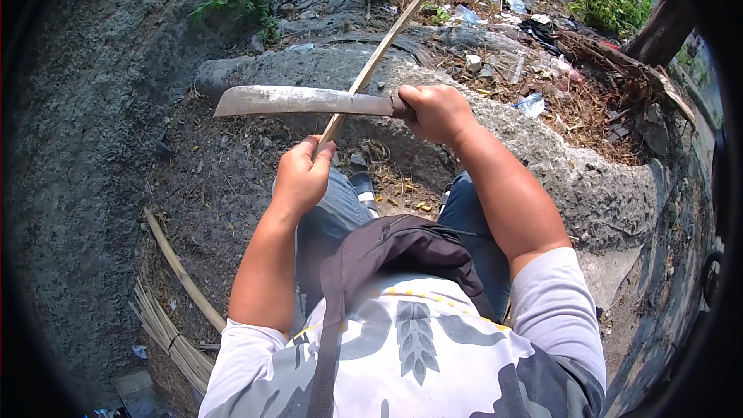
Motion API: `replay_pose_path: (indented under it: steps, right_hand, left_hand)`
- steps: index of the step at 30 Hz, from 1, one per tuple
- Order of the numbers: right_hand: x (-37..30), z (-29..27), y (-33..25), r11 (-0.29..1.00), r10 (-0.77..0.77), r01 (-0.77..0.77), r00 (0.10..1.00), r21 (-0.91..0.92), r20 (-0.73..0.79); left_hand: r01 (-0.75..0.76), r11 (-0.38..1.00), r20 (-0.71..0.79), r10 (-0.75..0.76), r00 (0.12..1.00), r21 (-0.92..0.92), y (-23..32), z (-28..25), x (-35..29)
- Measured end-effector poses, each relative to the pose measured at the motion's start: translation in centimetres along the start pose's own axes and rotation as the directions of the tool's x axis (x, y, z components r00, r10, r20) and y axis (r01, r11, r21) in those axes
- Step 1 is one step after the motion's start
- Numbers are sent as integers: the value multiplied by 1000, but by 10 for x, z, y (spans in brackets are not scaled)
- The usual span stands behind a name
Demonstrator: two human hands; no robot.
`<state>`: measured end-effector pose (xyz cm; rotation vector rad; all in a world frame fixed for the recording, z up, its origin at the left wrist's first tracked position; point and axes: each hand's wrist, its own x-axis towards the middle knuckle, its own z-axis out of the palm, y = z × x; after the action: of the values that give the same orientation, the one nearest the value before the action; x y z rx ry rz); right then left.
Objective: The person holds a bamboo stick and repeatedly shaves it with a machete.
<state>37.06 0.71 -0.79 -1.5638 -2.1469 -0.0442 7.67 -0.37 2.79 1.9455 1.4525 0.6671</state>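
My left hand (pixel 304 176) is closed round the lower end of a long, thin wooden strip (pixel 385 45), which slants up and away to the right. In my right hand (pixel 437 114) is the dark handle of a machete (pixel 302 101). Its broad, worn grey blade points left and lies across the strip, a little above my left fingers. Whether the edge bites into the wood cannot be made out. My right fist hides most of the handle, and my left fingers cover the strip's near end.
A rough concrete ledge (pixel 611 193) runs in front of me and to the right. On my left rises a rough wall (pixel 85 147). A bundle of thin sticks (pixel 174 337) and a curved pole (pixel 182 267) lie at lower left. Plastic litter (pixel 530 104) and dry debris cover the far ground.
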Motion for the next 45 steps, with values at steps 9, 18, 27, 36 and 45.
replay_pose_path:
  steps: [9,18,27,36,45]
  right_hand:
    - [-2,-4,10,995,104,-104,994,3,-33]
    - [1,-3,-3,999,-51,51,998,13,45]
    - [-1,1,-7,1000,23,-23,999,18,29]
    - [-1,1,26,981,190,-191,981,-20,-45]
    - [1,-2,33,937,348,-349,935,16,63]
  left_hand:
    - [58,990,52,-52,997,-132,7,8,-1]
    - [35,992,59,-28,998,-124,0,6,-6]
    - [117,984,118,-101,988,-136,-10,4,-5]
    - [168,974,175,-141,974,-153,-13,-10,-16]
    - [240,956,220,-200,955,-171,-21,-21,-28]
